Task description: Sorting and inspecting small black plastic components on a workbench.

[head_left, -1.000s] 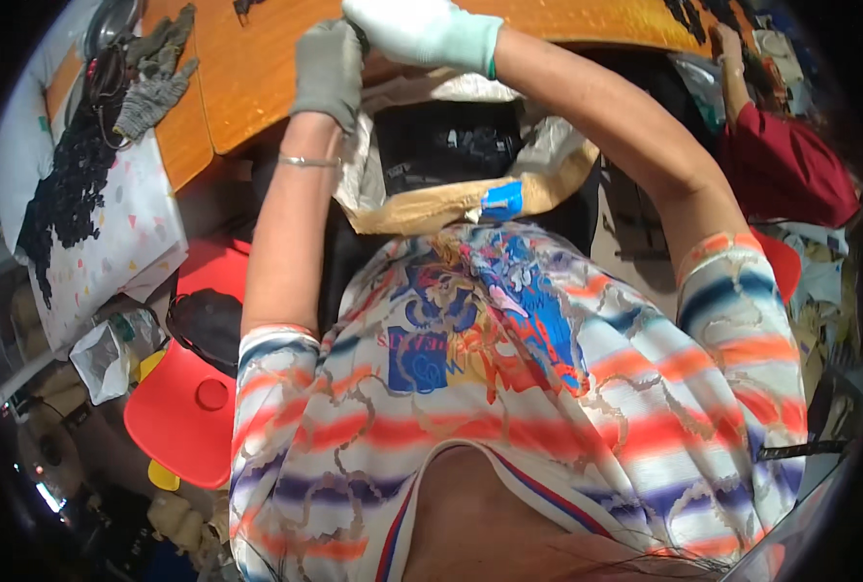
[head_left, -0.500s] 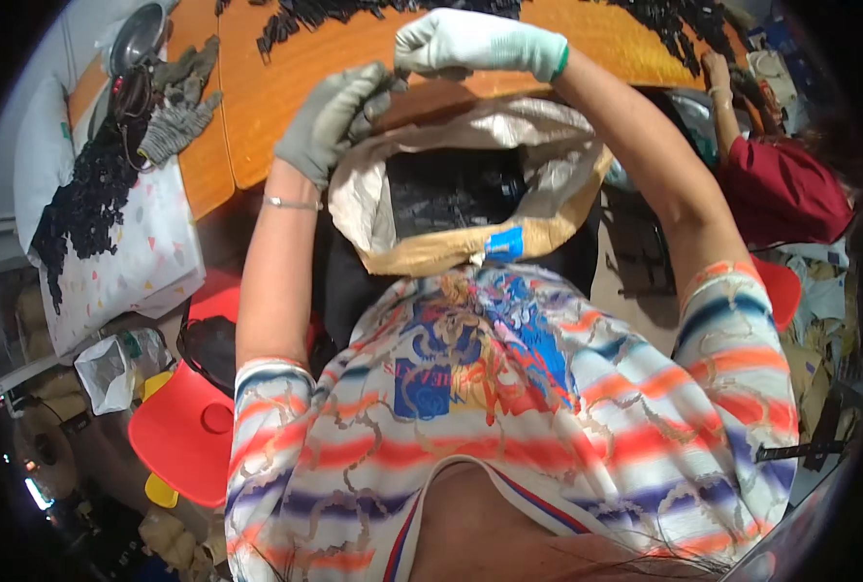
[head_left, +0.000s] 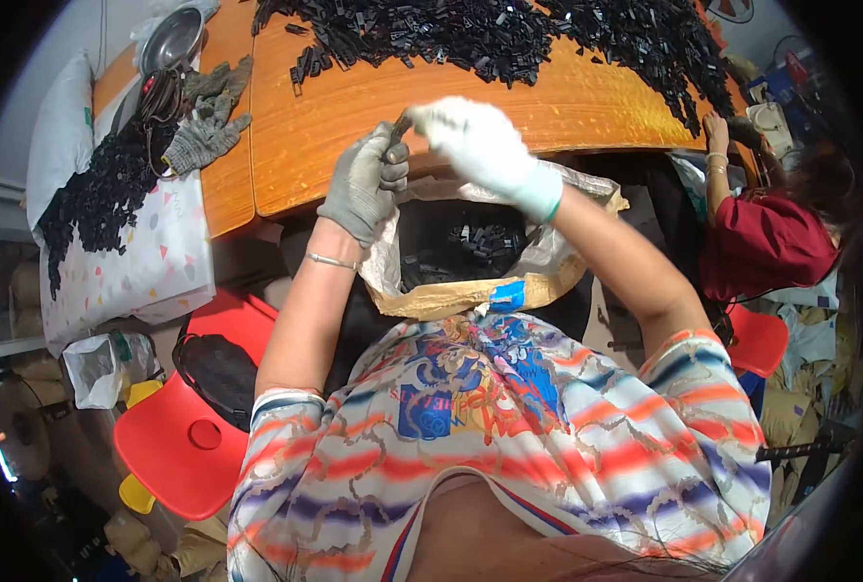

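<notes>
My left hand (head_left: 366, 182), in a grey glove, is closed on a small dark piece (head_left: 400, 127) that sticks up past the thumb. Its exact kind is too small to make out. Right beside that piece are the fingertips of my right hand (head_left: 485, 150), in a white glove with a green cuff; motion smears its fingers. Below both hands an open sack (head_left: 431, 303), brown outside and pale inside, stands against my front. Small black plastic pieces (head_left: 485, 241) lie inside it.
Heaps of black plastic pieces (head_left: 431, 39) cover the far part of the orange table (head_left: 305, 145). More pieces, grey gloves (head_left: 199, 141) and a metal bowl (head_left: 172, 41) are at left. A red chair (head_left: 175, 446) stands left; a co-worker in a dark red top (head_left: 771, 242) works at right.
My view has tilted, showing more of the table and heaps. My hands now stand nearer the sack's mouth; the right glove is blurred, and the dark piece shows in my left fingers.
</notes>
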Available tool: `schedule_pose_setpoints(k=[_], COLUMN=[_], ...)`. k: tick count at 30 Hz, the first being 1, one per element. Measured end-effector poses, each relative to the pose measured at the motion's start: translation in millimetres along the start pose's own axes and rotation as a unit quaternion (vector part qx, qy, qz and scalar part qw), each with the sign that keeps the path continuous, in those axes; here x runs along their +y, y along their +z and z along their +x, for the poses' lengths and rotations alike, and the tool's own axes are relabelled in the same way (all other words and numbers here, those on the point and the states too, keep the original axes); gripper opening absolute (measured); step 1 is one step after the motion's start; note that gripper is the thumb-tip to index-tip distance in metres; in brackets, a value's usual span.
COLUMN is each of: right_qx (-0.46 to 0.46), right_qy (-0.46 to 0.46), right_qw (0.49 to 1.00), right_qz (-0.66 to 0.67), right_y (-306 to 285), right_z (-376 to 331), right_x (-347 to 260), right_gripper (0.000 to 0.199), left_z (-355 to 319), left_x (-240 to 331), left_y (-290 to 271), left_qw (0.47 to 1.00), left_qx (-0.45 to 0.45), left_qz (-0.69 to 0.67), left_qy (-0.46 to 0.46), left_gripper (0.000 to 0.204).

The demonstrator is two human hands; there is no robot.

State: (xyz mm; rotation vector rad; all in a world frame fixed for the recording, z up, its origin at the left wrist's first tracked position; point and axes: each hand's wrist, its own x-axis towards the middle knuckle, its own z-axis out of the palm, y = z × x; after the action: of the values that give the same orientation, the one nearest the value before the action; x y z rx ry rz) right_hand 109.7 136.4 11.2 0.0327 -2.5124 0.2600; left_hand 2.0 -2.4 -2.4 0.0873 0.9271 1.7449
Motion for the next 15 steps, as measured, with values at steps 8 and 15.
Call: schedule_pose_setpoints(k=[8, 15], right_qx=[-0.045, -0.149], right_qy=[0.318, 0.353], right_qw=[0.830, 0.749], right_qz=[0.456, 0.540], right_y=[-19.3, 5.4], right_z=[19.0, -28.7], right_x=[-5.1, 6.4], right_gripper=[0.027, 0.018], left_z=[-8.1, -22.3], left_x=[-1.6, -37.4], left_y=[4.8, 1.6], left_qw=[0.998, 0.991], left_qx=[-0.048, -0.069], left_qz=[0.032, 0.107], left_qy=[0.020, -0.029], left_gripper=[0.022, 0.027])
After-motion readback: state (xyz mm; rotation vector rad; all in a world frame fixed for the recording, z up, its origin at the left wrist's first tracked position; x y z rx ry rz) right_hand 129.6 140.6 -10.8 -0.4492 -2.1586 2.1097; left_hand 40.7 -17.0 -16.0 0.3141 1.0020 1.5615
